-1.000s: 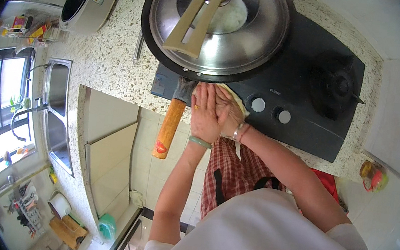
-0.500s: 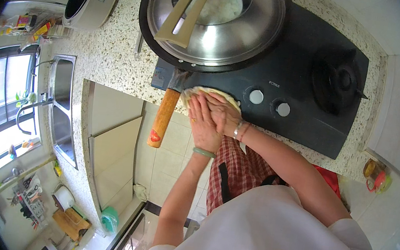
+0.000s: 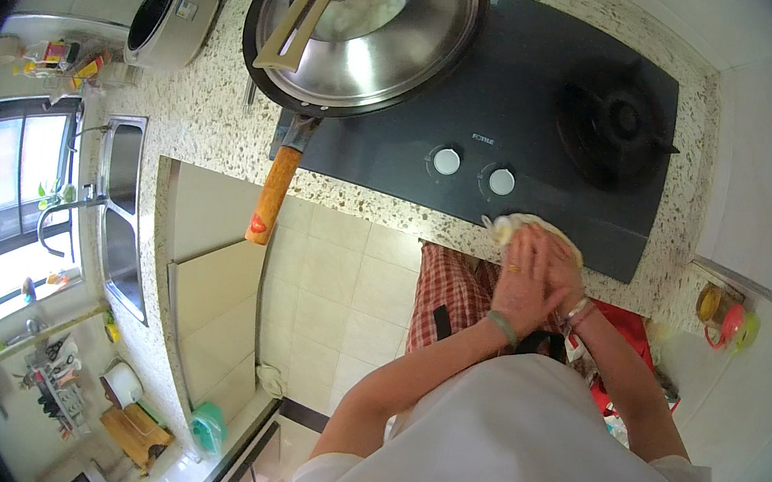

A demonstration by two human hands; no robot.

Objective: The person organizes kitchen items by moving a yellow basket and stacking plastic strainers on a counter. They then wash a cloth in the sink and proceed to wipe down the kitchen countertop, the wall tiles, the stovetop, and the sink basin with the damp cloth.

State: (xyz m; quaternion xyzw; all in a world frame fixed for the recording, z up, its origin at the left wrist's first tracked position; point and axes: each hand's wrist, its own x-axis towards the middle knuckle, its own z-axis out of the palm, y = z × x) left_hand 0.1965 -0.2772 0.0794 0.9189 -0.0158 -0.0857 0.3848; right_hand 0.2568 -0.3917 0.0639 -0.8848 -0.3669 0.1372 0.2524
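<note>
My left hand (image 3: pixel 525 285) and my right hand (image 3: pixel 564 269) lie close together at the front edge of the stove, partly overlapping. Under their fingers is a pale, bunched cloth (image 3: pixel 509 225), held down against the counter edge (image 3: pixel 464 236) and the rim of the black gas stove (image 3: pixel 386 159). The fingers point away from me and press on the cloth; part of it is hidden beneath them. Left of my hands, two round stove knobs (image 3: pixel 446 161) sit on the dark glass.
A lidded wok (image 3: pixel 368 75) stands on the left burner, its wooden handle (image 3: pixel 273 193) jutting over the counter edge. The right burner (image 3: pixel 625 119) is bare. A rice cooker (image 3: pixel 177 18) with its lid up and a sink (image 3: pixel 126 161) are at left. Jars (image 3: pixel 719 311) stand at right.
Both hands have slid the cloth rightward along the stove's front edge, from beside the wok handle to past the knobs. The view has shifted right with them.
</note>
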